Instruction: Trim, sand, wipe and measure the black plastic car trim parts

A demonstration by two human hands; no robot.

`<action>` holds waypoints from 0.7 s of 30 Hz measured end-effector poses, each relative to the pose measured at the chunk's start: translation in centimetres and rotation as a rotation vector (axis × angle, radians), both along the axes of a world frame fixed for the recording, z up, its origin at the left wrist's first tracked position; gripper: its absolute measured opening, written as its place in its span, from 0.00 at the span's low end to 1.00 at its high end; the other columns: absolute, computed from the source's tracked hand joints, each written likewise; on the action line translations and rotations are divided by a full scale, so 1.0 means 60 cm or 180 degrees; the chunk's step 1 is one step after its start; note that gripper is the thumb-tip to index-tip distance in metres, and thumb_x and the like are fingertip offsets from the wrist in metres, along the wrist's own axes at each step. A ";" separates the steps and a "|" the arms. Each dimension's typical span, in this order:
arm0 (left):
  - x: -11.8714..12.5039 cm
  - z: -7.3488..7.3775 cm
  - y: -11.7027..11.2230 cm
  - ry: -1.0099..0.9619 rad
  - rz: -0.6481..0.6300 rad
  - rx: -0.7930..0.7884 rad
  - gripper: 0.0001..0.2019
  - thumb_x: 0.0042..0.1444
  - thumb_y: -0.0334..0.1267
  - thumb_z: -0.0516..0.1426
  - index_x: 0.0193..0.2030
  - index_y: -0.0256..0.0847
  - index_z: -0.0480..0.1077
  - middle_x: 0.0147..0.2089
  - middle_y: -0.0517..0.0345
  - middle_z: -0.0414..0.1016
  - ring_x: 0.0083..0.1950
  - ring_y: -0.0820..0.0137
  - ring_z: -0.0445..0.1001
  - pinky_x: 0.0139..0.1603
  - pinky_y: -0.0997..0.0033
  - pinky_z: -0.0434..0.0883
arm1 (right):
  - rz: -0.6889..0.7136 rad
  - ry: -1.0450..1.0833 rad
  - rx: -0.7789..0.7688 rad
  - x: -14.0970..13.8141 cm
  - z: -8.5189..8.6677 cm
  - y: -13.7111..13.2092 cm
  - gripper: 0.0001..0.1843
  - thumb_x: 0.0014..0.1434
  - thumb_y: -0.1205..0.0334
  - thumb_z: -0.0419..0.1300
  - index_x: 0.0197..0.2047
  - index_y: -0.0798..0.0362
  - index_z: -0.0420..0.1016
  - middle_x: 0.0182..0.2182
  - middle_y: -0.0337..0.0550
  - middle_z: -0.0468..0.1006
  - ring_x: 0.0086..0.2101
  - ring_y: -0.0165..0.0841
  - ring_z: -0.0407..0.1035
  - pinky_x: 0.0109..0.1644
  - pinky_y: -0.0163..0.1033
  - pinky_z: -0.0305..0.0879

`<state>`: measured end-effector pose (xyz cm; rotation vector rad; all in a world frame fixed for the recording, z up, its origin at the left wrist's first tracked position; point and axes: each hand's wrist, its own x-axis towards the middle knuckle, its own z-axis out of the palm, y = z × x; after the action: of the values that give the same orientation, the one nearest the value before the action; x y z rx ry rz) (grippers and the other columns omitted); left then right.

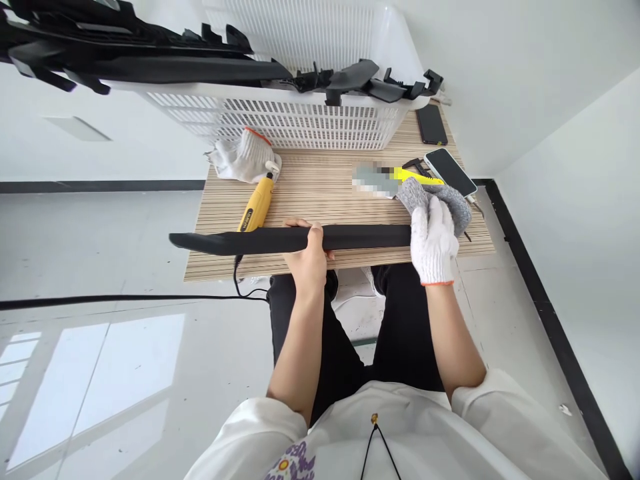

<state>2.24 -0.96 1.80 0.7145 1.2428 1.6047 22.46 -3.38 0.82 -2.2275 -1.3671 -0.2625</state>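
Note:
A long black plastic trim strip lies level across the front of the table, its left end sticking out past the table edge. My bare left hand is wrapped round the strip near its middle, thumb on top. My right hand, in a white knitted glove with an orange cuff, is closed on a grey cloth at the strip's right end. Glove and cloth hide that end. Behind the strip, left of my left hand, a yellow corded rotary tool rests on the table.
A white slatted basket at the back holds several black plastic parts, some overhanging left. White gloves lie before it. On the right are a yellow-handled knife, a phone and a black phone. A black cable runs left.

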 end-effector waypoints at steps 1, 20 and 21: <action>0.001 0.001 -0.002 0.0021 0.0015 0.0015 0.17 0.51 0.44 0.65 0.38 0.43 0.60 0.33 0.64 0.63 0.27 0.76 0.71 0.17 0.79 0.59 | -0.0052 -0.0061 0.0044 -0.019 -0.002 -0.013 0.39 0.73 0.40 0.41 0.72 0.62 0.61 0.67 0.66 0.66 0.66 0.52 0.62 0.65 0.60 0.66; 0.006 0.002 -0.007 0.0026 -0.0180 0.0075 0.18 0.54 0.43 0.65 0.38 0.43 0.57 0.32 0.69 0.59 0.21 0.83 0.60 0.16 0.82 0.58 | 0.0727 -0.0455 -0.0423 -0.134 -0.008 -0.077 0.52 0.71 0.37 0.45 0.76 0.77 0.43 0.72 0.82 0.48 0.73 0.64 0.43 0.70 0.69 0.54; 0.006 0.002 -0.007 0.0022 -0.0183 0.0066 0.18 0.55 0.43 0.65 0.38 0.43 0.57 0.31 0.69 0.59 0.21 0.83 0.60 0.16 0.82 0.58 | 0.0602 -0.0418 -0.0417 -0.117 -0.008 -0.076 0.51 0.71 0.36 0.43 0.76 0.77 0.45 0.72 0.82 0.49 0.73 0.63 0.45 0.70 0.68 0.54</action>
<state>2.60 -1.40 1.94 0.7627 1.2015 1.5715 15.42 -7.94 0.32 -2.1981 -1.6978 -0.2624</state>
